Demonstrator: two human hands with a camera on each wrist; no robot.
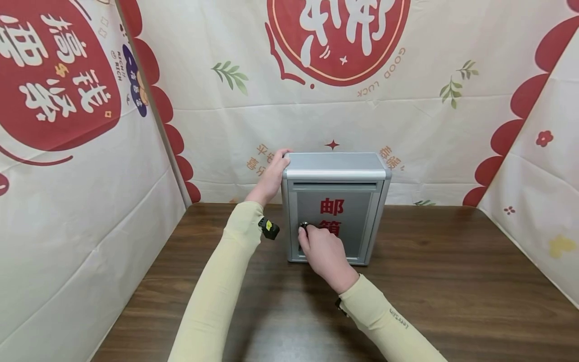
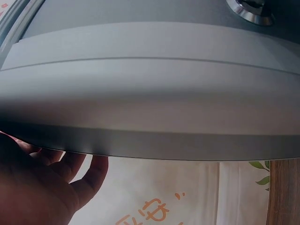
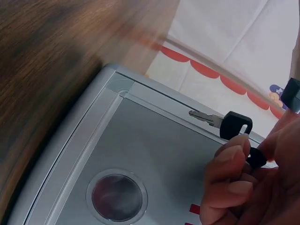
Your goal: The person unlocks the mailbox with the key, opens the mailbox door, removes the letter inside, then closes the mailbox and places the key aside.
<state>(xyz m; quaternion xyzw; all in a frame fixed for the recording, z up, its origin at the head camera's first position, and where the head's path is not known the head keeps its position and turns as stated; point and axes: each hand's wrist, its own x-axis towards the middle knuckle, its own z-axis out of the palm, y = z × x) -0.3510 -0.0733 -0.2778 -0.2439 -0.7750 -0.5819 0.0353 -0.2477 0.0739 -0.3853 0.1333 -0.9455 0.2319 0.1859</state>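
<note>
A grey metal mailbox [image 1: 336, 173] with red characters stands upright on the table. My left hand [image 1: 270, 177] holds its upper left edge; in the left wrist view the fingers [image 2: 91, 180] bend round behind the side. At the left of the door, my right hand [image 1: 326, 254] pinches the black head [image 3: 256, 158] of one key at the lock [image 2: 252, 10]. A second black-headed key [image 3: 230, 124] sticks out beside the fingers, its metal blade bare. Whether the pinched key's blade sits in the lock is hidden by the hand.
The brown wooden table [image 1: 434, 281] extends around the mailbox. Printed white cloth [image 1: 194, 141] hangs behind it and along both sides. A round clear window [image 3: 117, 197] sits low on the mailbox door, and a slot [image 1: 334, 186] runs across its top.
</note>
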